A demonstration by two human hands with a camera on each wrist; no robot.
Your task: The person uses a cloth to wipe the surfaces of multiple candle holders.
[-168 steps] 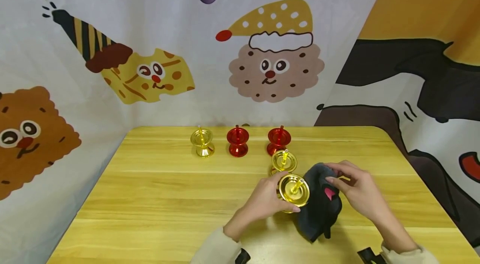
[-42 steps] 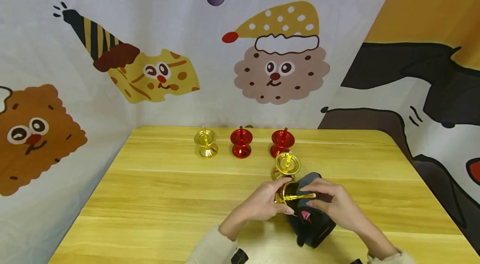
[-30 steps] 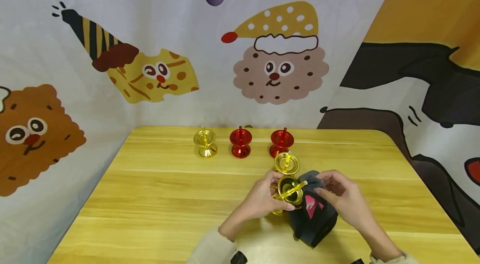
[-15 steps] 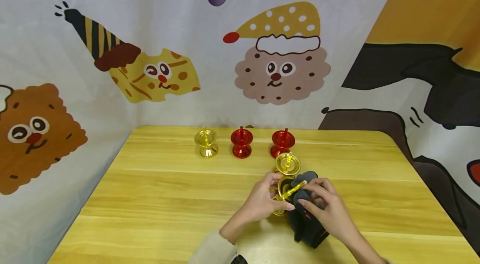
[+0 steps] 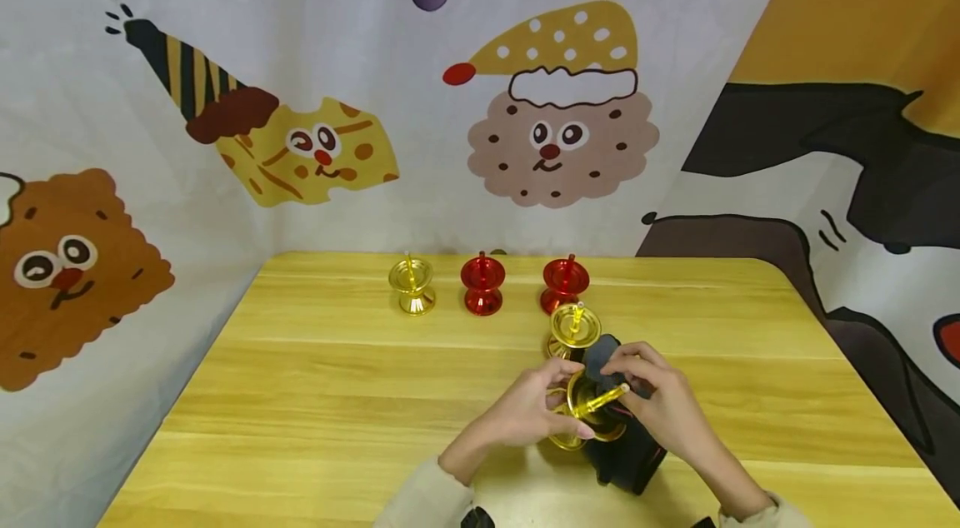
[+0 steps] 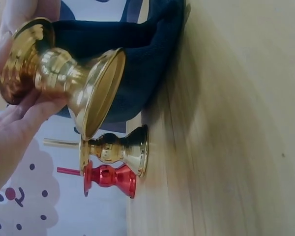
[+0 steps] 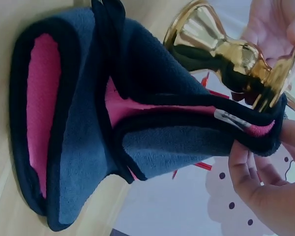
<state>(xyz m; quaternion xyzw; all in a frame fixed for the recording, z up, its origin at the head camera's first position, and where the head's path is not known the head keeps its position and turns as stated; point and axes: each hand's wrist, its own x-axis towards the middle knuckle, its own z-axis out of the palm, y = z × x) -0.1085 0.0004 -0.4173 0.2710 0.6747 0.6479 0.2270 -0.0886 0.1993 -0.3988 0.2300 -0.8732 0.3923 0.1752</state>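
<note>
Table (image 5: 337,395): evenly lit, moderately bright; pale glare near the front edge
Backdrop (image 5: 330,3): greyish, softly shaded along its folds
Gold candle holder (image 6: 56,73): sharp highlights, mirror-like reflections
Dark cloth (image 7: 160,145): soft shadow beside it
Wrist views: cooler, hazier, soft in detail

Left of the left hand (image 5: 521,409), the table (image 5: 322,391) gives wide bare wood for passing; right of the right hand (image 5: 663,399) also. Straight ahead, the standing gold holder (image 5: 573,328) and right red holder (image 5: 563,278) block the way. Between both hands, dark cloth (image 5: 630,457) and the tilted gold holder (image 6: 59,71) fill the room.
</note>
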